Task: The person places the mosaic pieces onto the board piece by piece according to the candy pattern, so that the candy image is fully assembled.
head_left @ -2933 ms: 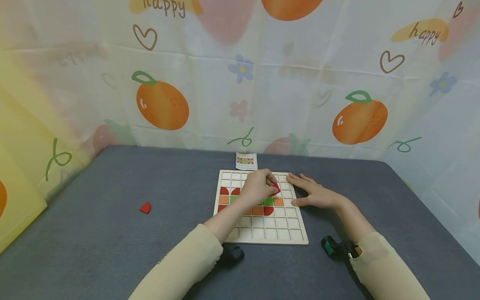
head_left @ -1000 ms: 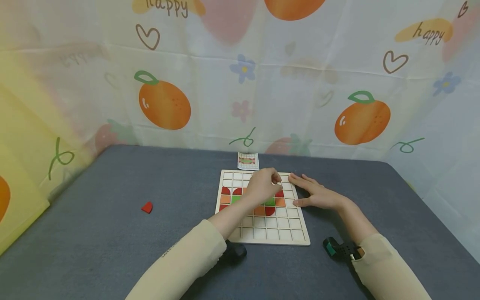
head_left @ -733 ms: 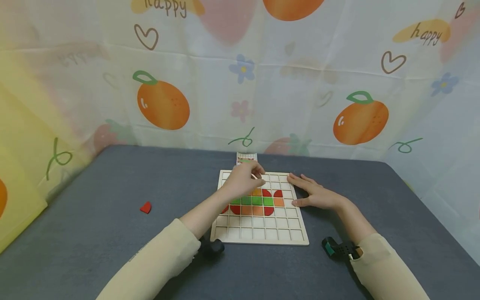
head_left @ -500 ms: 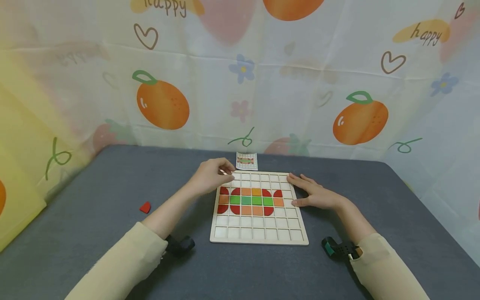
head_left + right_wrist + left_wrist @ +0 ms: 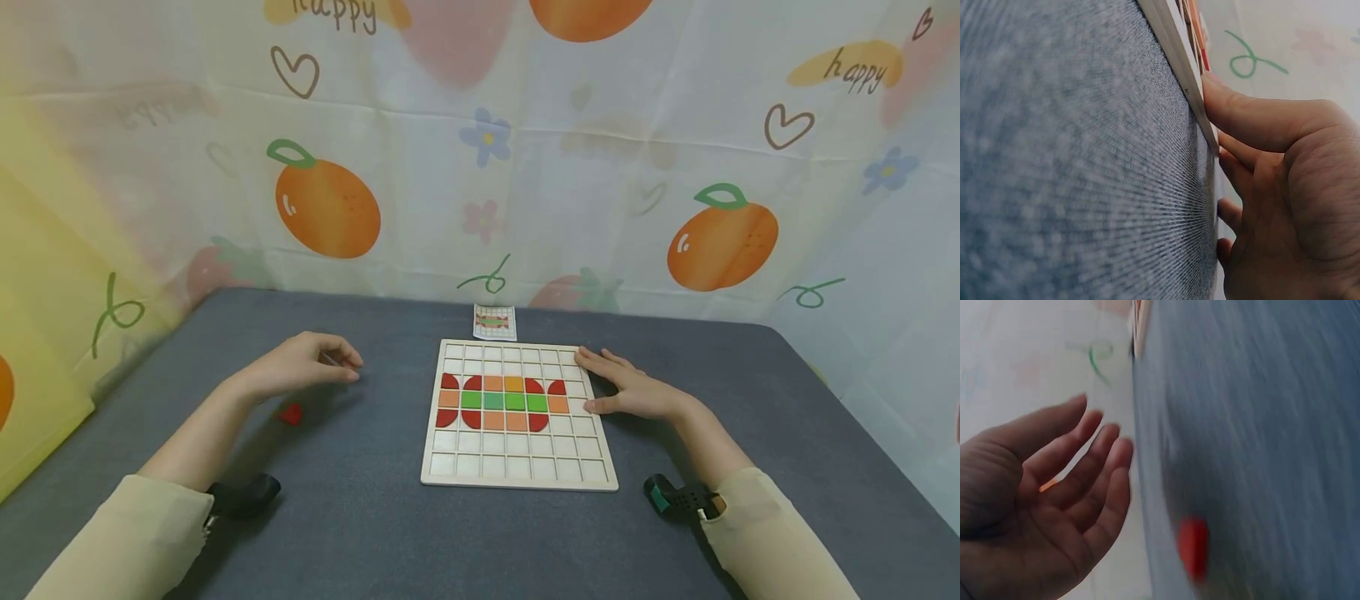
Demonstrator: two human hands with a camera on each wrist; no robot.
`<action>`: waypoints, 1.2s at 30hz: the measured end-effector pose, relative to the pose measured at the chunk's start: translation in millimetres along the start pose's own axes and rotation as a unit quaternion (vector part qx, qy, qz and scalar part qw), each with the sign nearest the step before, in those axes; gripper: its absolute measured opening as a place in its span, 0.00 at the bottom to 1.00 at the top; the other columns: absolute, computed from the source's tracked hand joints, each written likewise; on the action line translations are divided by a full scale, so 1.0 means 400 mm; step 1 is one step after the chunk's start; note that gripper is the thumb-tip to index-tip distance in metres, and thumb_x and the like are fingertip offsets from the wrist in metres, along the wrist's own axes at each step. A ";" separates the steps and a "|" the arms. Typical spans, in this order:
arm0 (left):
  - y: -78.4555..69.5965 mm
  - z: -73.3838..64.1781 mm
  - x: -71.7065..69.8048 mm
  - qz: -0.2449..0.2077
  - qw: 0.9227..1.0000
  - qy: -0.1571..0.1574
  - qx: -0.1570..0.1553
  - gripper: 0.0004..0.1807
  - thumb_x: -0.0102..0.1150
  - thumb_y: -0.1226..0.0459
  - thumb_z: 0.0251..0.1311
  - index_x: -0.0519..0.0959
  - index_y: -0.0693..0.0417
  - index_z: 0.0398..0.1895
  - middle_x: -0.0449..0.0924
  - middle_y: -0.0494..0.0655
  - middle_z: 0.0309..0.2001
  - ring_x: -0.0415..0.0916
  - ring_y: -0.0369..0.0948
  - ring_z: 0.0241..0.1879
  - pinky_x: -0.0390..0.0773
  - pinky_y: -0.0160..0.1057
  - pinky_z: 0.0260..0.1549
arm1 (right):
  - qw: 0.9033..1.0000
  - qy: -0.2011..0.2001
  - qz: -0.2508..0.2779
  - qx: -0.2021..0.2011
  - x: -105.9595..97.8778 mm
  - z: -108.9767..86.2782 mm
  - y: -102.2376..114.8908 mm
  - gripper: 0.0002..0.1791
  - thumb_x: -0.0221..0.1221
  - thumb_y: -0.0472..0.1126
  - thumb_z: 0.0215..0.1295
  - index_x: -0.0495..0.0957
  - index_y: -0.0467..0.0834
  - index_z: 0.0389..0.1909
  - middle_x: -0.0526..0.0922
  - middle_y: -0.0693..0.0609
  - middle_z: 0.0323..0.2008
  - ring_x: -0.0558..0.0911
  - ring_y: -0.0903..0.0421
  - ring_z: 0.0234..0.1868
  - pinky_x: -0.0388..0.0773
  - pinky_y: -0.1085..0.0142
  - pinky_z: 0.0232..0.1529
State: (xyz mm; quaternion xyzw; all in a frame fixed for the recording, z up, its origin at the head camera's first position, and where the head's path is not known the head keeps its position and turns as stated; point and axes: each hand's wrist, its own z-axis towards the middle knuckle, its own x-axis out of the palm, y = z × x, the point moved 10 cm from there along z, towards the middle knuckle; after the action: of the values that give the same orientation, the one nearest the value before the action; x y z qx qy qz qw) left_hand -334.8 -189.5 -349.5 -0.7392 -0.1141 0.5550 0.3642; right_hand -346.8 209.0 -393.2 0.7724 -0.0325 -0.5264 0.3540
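My left hand (image 5: 303,367) hovers over the left part of the table, fingers loosely bent and holding nothing. Just below it in the head view lies a loose red quarter-round tile (image 5: 291,414), which shows blurred as a red tile (image 5: 1194,549) in the left wrist view. A pale wooden grid board (image 5: 517,467) lies mid-table with red, orange, green and teal tiles in its middle rows. My right hand (image 5: 637,390) rests at the board's right edge, fingers spread, thumb and fingertips touching the rim. In the right wrist view the thumb lies against the board's edge (image 5: 1179,62).
A small printed card (image 5: 494,322) with a coloured grid pattern lies just behind the board. The dark grey table (image 5: 360,533) ends at a patterned curtain (image 5: 570,208). Each wrist wears a black strapped device, such as the right one (image 5: 675,493).
The left hand set a red tile into the board's right side, let go and swung left to above the loose red tile. The right hand has stayed at the board's edge.
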 end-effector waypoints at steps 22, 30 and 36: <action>0.177 -0.103 -0.018 -0.099 0.988 0.115 -0.003 0.25 0.70 0.64 0.54 0.74 0.68 0.52 0.70 0.43 0.36 0.68 0.31 0.36 0.73 0.31 0.34 | 1.000 -0.006 -0.002 0.008 0.000 0.002 0.001 0.51 0.64 0.55 0.62 0.47 0.47 0.79 0.42 0.44 0.81 0.33 0.33 0.79 0.31 0.26 0.69; 0.170 -0.095 -0.009 -0.094 0.989 0.118 0.006 0.23 0.72 0.64 0.52 0.75 0.68 0.46 0.69 0.40 0.31 0.67 0.31 0.33 0.72 0.31 0.31 | 1.000 -0.004 0.003 0.005 0.001 -0.001 0.001 0.50 0.63 0.55 0.63 0.47 0.45 0.79 0.42 0.43 0.81 0.33 0.32 0.79 0.30 0.26 0.68; 0.165 -0.093 -0.010 -0.084 0.991 0.106 0.005 0.20 0.72 0.64 0.52 0.77 0.67 0.43 0.69 0.38 0.29 0.67 0.30 0.31 0.71 0.31 0.30 | 1.000 -0.005 0.002 0.009 0.001 -0.001 0.000 0.50 0.63 0.55 0.62 0.47 0.46 0.79 0.42 0.44 0.81 0.33 0.33 0.79 0.30 0.26 0.68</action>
State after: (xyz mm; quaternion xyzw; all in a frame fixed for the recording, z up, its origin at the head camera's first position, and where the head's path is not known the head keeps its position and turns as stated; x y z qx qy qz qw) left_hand -318.3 -253.8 -386.3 -0.7797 -0.1333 0.4415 0.4234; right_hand -346.4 209.0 -393.7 0.7727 -0.0405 -0.5295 0.3477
